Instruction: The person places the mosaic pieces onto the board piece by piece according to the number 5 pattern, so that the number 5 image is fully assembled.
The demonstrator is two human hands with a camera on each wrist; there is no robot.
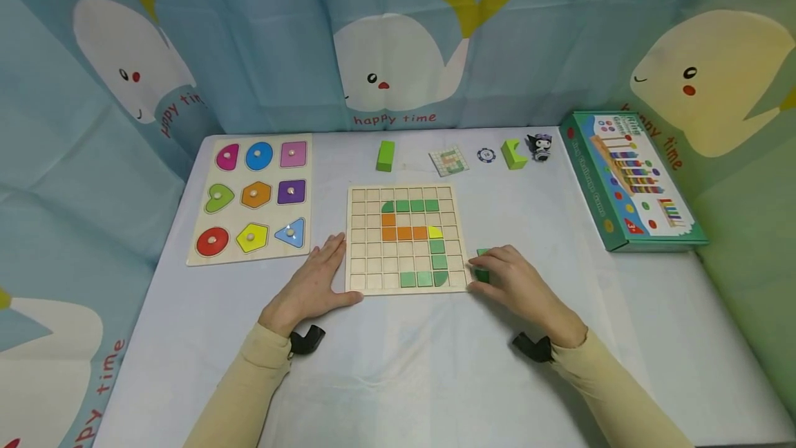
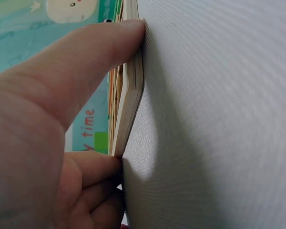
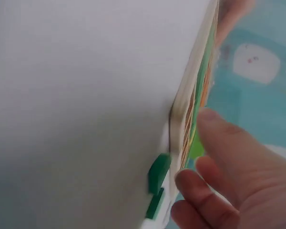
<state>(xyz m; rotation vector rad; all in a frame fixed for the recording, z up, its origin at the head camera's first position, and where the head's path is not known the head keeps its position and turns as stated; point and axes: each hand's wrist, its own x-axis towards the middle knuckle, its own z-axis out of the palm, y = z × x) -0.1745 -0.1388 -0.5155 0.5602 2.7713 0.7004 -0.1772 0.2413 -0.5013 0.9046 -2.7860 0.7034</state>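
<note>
A square wooden grid board lies flat in the middle of the table, with green, orange and yellow tiles set in its cells in the shape of a 5. At its front left corner rests my left hand, fingers extended along the left edge and thumb at the front edge. My right hand hovers by the board's right edge, fingers loosely bent and holding nothing. Beneath it, partly hidden in the head view, two loose green tiles lie on the cloth beside the board.
On the left is a shape puzzle board with knobbed pieces. Along the back lie a green block, a small pattern card, a round chip, a notched green block and a small figurine. A game box stands at the right.
</note>
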